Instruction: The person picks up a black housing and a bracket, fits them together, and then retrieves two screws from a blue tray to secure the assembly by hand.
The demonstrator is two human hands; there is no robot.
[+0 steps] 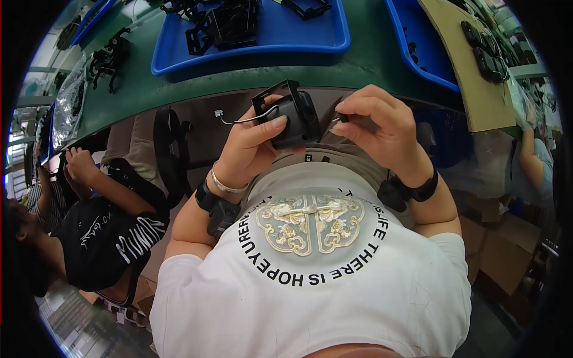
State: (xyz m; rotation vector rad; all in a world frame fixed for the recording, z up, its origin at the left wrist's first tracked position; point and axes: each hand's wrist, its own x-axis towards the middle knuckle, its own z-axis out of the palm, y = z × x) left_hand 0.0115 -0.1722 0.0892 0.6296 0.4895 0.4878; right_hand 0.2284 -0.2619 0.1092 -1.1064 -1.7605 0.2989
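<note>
White wire (pixel 246 121) with 1 connector at its end juts out over left hand (pixel 250 142). Left hand wrapped round black housing (pixel 301 122), thumb on its side. Housing sits between the 2 hands. Small dark part (pixel 342 116), right of housing, pinched by right hand (pixel 382 116), thumb plus fingers.

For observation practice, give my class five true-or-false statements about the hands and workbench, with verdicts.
1. The left hand holds a black device with a thin wire. True.
2. The right hand is empty. False: it pinches a small dark piece.
3. The middle blue tray on the workbench holds black brackets. True.
4. The connector is red. False: it is white.
5. A silver bangle circles the left wrist. True.
</note>
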